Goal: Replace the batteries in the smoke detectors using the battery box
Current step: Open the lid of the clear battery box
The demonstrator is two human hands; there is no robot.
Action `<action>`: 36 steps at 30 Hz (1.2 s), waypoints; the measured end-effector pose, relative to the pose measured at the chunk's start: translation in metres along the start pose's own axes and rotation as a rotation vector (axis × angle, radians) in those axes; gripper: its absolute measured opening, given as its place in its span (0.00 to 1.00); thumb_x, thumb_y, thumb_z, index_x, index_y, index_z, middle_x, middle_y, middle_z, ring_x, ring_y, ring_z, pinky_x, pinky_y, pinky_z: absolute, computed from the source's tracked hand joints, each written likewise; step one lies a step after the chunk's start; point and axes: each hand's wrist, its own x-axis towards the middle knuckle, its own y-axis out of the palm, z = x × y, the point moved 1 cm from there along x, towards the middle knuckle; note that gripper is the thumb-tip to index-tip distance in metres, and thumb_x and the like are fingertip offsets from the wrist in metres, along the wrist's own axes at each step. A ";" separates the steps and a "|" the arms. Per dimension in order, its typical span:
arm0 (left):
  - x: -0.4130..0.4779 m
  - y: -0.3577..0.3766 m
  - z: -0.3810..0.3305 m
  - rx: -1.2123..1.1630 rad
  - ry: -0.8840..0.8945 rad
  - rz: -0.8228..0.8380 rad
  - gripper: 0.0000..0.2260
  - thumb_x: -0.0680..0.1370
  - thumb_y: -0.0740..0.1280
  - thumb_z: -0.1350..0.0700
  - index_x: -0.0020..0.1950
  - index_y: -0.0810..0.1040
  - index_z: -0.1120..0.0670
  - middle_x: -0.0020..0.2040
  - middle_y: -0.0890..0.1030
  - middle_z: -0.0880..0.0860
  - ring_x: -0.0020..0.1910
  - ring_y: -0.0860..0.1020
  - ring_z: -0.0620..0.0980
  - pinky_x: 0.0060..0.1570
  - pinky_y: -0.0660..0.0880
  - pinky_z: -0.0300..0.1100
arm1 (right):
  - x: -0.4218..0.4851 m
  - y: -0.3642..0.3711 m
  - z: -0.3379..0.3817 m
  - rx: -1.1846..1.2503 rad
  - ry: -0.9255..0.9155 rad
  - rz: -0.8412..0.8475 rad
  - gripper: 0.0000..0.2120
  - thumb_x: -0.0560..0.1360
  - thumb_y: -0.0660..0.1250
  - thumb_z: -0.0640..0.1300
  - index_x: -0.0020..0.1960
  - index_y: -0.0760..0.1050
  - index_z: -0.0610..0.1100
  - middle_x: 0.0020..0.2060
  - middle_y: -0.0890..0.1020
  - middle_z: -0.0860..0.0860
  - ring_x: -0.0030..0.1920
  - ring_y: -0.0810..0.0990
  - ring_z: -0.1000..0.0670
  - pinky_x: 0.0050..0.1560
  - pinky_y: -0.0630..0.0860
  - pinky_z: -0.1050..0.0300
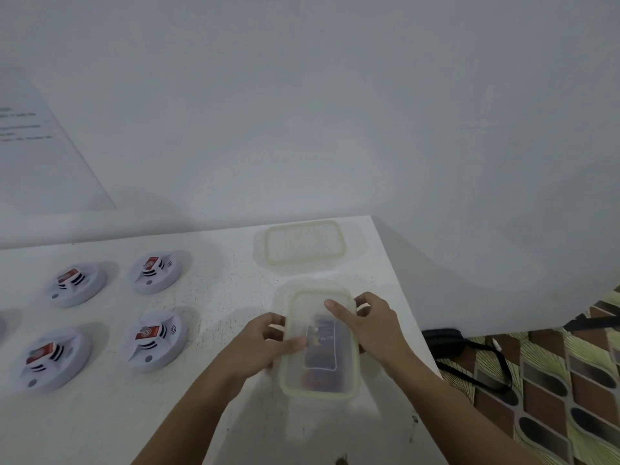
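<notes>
two forearms converging, left hand (265, 344) gripping left edge of battery box (318, 380), right hand (372, 325) gripping right edge

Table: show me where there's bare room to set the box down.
Bare table runs between the smoke detectors and the lid, and along the near edge in front of the detectors. Crowded: the detectors at left, the lid and held box at the right corner.
</notes>
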 end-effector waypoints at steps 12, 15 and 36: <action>-0.006 -0.001 0.008 -0.064 -0.002 -0.024 0.31 0.60 0.82 0.44 0.56 0.77 0.58 0.49 0.86 0.54 0.44 0.83 0.54 0.39 0.75 0.44 | 0.005 0.011 -0.001 -0.107 -0.095 0.006 0.29 0.73 0.71 0.63 0.34 0.60 0.44 0.26 0.63 0.52 0.22 0.62 0.56 0.26 0.62 0.66; -0.007 -0.001 0.011 -0.080 0.013 -0.009 0.32 0.59 0.82 0.42 0.56 0.77 0.57 0.50 0.86 0.56 0.42 0.81 0.52 0.40 0.73 0.45 | 0.005 0.014 0.000 -0.094 -0.108 0.030 0.28 0.74 0.71 0.62 0.34 0.58 0.46 0.27 0.61 0.52 0.28 0.60 0.53 0.32 0.58 0.61; -0.012 -0.007 0.007 -0.035 0.126 -0.176 0.33 0.61 0.84 0.50 0.62 0.73 0.44 0.52 0.84 0.51 0.45 0.85 0.51 0.45 0.84 0.48 | 0.009 0.022 -0.007 0.165 0.019 0.099 0.32 0.69 0.77 0.61 0.34 0.59 0.42 0.31 0.61 0.47 0.34 0.62 0.48 0.35 0.61 0.55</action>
